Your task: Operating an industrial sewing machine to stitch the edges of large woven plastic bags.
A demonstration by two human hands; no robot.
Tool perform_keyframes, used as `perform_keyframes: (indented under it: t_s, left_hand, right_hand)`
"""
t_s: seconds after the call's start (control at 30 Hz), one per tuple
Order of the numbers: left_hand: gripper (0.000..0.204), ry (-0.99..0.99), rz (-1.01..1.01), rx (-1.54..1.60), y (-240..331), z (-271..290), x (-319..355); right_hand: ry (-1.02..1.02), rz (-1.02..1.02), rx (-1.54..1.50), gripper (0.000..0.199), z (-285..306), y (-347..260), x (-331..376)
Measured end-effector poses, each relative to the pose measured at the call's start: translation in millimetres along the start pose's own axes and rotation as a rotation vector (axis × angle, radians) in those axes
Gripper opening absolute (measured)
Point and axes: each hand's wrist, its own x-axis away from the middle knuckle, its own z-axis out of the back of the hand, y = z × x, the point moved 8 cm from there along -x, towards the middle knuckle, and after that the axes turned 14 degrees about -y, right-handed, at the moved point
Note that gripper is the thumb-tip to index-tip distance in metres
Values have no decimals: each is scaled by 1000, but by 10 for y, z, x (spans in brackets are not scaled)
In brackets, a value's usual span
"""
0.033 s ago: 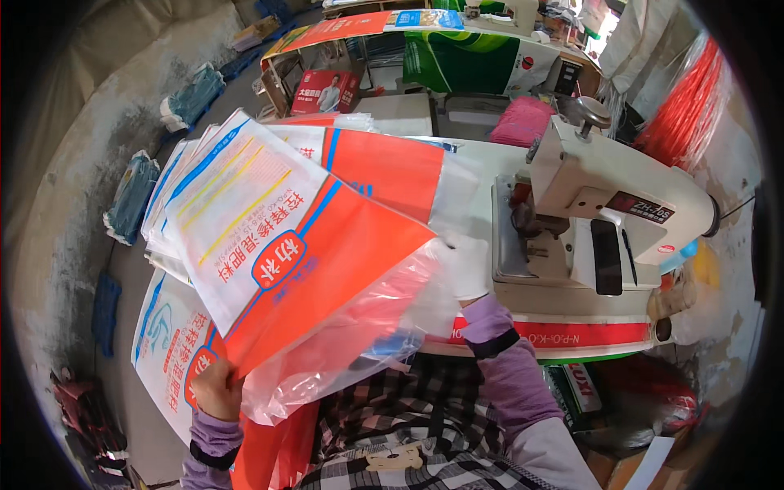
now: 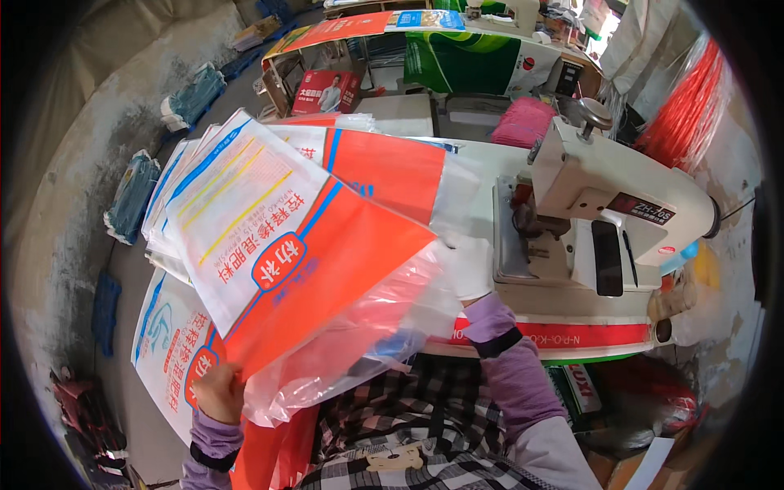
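Note:
My bare left hand (image 2: pixel 219 394) is closed on the near lower edge of an orange and white printed plastic sack (image 2: pixel 327 273). The sack slants across the table in front of me, with a clear plastic liner (image 2: pixel 327 367) hanging out of its near side. My right hand (image 2: pixel 467 265), in a white glove, pinches the sack and liner at their right corner, its fingertips partly hidden by the film. Beneath lie more sacks of the same kind (image 2: pixel 390 167), fanned out to the left and back. A white sewing machine (image 2: pixel 592 184) stands just right of my gloved hand.
A dark phone (image 2: pixel 608 257) and a pen (image 2: pixel 630 256) rest on the machine's base. Behind it are a pink thread cone (image 2: pixel 521 121) and hanging red strands (image 2: pixel 686 106). A red box (image 2: pixel 327 91) stands at the back. Bundles (image 2: pixel 132 196) line the left wall.
My left hand, slightly blurred, has shifted a touch to the right at the sack's edge. The sack and my right hand have hardly moved.

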Motion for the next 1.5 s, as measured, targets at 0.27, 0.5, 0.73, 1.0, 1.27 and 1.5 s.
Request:
perform_keyframes:
  t_s: [0.27,0.5,0.73,1.0,1.27,1.5]
  left_hand:
    - [30,225,131,227,-1065,-471,500]
    - [24,378,-137,-177,-644,1377,-2821]
    - [23,-21,-914,112,2300,-845,-3835]
    - [20,-345,-1112,308,3792,-1941,-3667]
    - [46,-381,-1281,31,3533,-2183,-3631]
    - [7,50,-1022,-431,3778,-1831,-3450]
  right_hand:
    - [-223,1127,514,26,-112,-1514,193]
    - [-14,990,-248,43,-267,-2388,1291]
    - [165,-165,-618,33,-426,886,1934]
    - [386,-213,-200,49,262,825,2670]
    - [247,-72,-51,42,39,846,2666]
    - [126,-269,-494,32,54,891,2248]
